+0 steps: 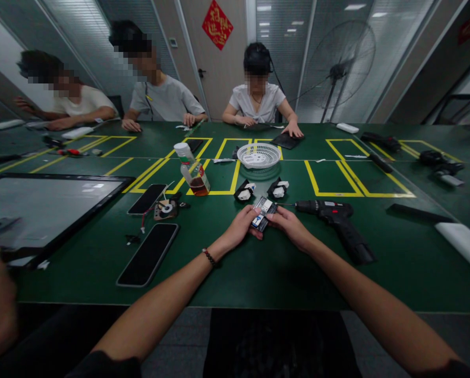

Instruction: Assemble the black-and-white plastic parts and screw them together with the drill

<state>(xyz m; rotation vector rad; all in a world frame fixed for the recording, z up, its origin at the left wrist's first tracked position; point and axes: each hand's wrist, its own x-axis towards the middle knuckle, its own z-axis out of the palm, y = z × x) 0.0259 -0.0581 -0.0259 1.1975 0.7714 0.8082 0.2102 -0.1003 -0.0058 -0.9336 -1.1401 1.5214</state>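
Between my two hands, above the near middle of the green table, is a small flat dark piece with white and blue labels [260,220]; its exact kind is too small to make out. My left hand [242,224] grips its left side, thumb on top and fingers underneath. On the other edge, my right hand [292,224] closes with its fingertips. Just beyond them lie two small black-and-white parts, one to the left [244,192] and one to the right [278,189]. A black power drill [337,218] lies on its side at the right, its thin bit pointing toward my right hand.
On the left are a clear bottle [197,178] of brown liquid, two phones [150,254], a small motor-like part [166,209] and a large black-framed panel [61,210]. A white basket [259,156] stands farther back. Several people sit around the green table [227,278].
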